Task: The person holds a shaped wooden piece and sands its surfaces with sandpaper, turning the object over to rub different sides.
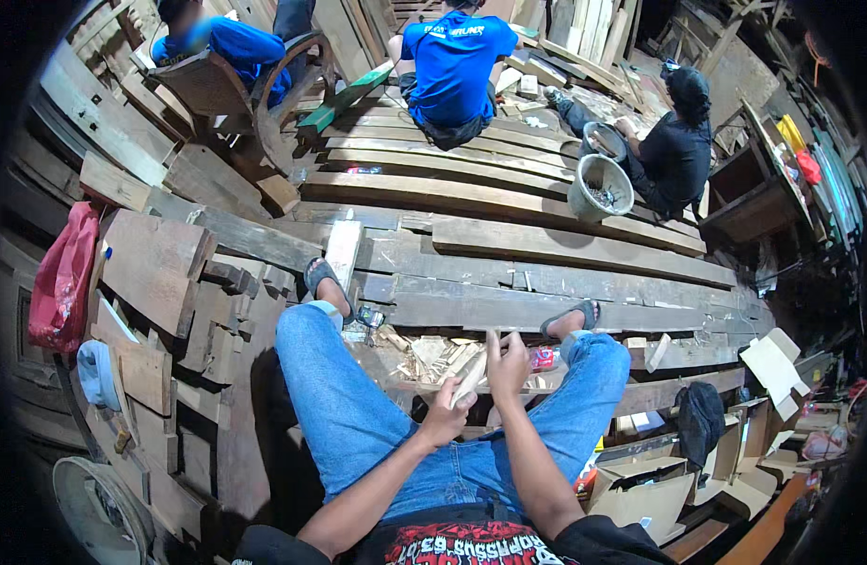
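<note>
"Planks (584, 250) stretch across a cluttered workspace, where three co-workers, two in blue shirts (457, 66) and one in a black shirt (676, 155), occupy the far side. Who is in the foreground?"

"A person in blue jeans (348, 405), seated with knees apart, both bare hands brought together between them. One pale wood piece (469, 379) slants from hand to hand, raised above a scatter of wood chips (433, 356)."

"How do the hands stand?"

"Left hand (445, 414): fingers closed around the near end of the wood. Right hand (509, 365): fingers bent, at the far end. Whether it grips the wood or something small cannot be told from this angle."

"And the step under way?"

"Close two-handed work on that single piece, by the look of it. No finer reading is safe while the right fingers hide what they do."

"What would the next move call for?"

"Likely a firm hold from the left, so the wood does not twist, and a measured touch from the right at the far end, with fingertips minded."

"Anything close by?"

"A red-labelled bottle (544, 359) lies just beyond the right hand, near the chips. Farther off, a pale bucket (584, 200) stands beside the co-worker in black."
</note>
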`<action>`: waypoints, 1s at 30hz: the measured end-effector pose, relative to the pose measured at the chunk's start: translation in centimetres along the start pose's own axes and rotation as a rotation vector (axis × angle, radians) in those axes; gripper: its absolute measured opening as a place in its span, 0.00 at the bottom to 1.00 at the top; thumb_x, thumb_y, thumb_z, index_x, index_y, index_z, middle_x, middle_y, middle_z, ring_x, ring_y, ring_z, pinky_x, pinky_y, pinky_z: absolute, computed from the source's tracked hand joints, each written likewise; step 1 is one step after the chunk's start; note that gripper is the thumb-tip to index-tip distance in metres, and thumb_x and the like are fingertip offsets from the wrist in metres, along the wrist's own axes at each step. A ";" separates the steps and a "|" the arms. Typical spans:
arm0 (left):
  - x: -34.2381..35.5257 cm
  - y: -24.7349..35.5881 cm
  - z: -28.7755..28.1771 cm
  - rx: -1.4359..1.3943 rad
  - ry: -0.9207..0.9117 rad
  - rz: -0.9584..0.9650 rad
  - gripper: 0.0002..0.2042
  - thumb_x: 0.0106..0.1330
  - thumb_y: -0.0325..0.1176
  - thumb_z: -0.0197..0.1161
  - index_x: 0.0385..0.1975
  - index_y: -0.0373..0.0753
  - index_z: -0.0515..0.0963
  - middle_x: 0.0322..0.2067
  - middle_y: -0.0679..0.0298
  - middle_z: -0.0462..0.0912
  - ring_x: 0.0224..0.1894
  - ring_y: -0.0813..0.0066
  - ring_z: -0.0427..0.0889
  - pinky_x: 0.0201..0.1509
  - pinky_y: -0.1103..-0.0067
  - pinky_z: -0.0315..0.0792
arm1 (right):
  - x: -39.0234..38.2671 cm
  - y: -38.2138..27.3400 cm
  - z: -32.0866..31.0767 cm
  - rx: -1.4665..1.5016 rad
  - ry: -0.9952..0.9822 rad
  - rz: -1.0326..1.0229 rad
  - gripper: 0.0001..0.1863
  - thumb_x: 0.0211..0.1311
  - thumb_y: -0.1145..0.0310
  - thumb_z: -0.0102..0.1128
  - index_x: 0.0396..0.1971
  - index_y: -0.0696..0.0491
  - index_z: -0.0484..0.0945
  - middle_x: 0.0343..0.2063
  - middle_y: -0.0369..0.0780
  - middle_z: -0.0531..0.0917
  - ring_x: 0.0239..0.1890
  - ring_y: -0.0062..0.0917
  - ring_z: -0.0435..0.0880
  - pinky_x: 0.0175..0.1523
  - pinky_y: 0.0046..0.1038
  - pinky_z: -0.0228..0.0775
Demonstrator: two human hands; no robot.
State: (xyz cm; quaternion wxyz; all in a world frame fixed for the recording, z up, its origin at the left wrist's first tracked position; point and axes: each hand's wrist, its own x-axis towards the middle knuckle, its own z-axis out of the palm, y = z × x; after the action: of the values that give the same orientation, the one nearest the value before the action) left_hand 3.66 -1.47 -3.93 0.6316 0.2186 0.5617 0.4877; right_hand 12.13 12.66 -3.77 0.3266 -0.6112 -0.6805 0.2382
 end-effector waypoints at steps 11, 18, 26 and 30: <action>-1.4 2.4 0.2 -0.179 0.063 -0.231 0.25 0.71 0.60 0.52 0.61 0.55 0.61 0.22 0.72 0.60 0.15 0.87 0.56 0.16 0.85 0.52 | -2.0 -0.9 0.2 0.064 -0.125 -0.116 0.21 0.60 0.58 0.70 0.20 0.57 0.73 0.19 0.47 0.77 0.23 0.46 0.77 0.29 0.43 0.65; -1.2 1.1 -0.6 -0.258 -0.012 -0.118 0.18 0.73 0.43 0.53 0.60 0.52 0.60 0.23 0.72 0.65 0.16 0.87 0.60 0.14 0.86 0.55 | -0.7 -1.6 -0.5 -0.031 -0.098 -0.175 0.18 0.61 0.59 0.68 0.21 0.54 0.73 0.21 0.44 0.77 0.25 0.46 0.79 0.28 0.44 0.66; -0.6 -0.8 -0.6 -0.106 -0.045 -0.028 0.26 0.71 0.67 0.45 0.57 0.57 0.63 0.24 0.71 0.62 0.14 0.87 0.56 0.14 0.88 0.53 | -0.4 -0.5 0.2 -0.105 -0.015 -0.177 0.22 0.61 0.54 0.68 0.19 0.54 0.72 0.22 0.44 0.78 0.23 0.45 0.79 0.27 0.44 0.66; -1.0 0.7 -1.9 -0.429 0.030 -0.218 0.28 0.68 0.66 0.52 0.59 0.57 0.60 0.24 0.71 0.64 0.15 0.88 0.58 0.15 0.88 0.52 | -3.4 -2.5 0.1 0.022 -0.124 -0.422 0.21 0.62 0.56 0.68 0.20 0.55 0.72 0.22 0.43 0.78 0.22 0.45 0.79 0.27 0.43 0.66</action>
State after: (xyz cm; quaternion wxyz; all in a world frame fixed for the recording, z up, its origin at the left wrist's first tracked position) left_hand 1.73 -2.55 -3.38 0.7041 0.0102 0.4750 0.5277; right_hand 10.49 8.91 -2.52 0.3333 -0.4358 -0.8095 0.2092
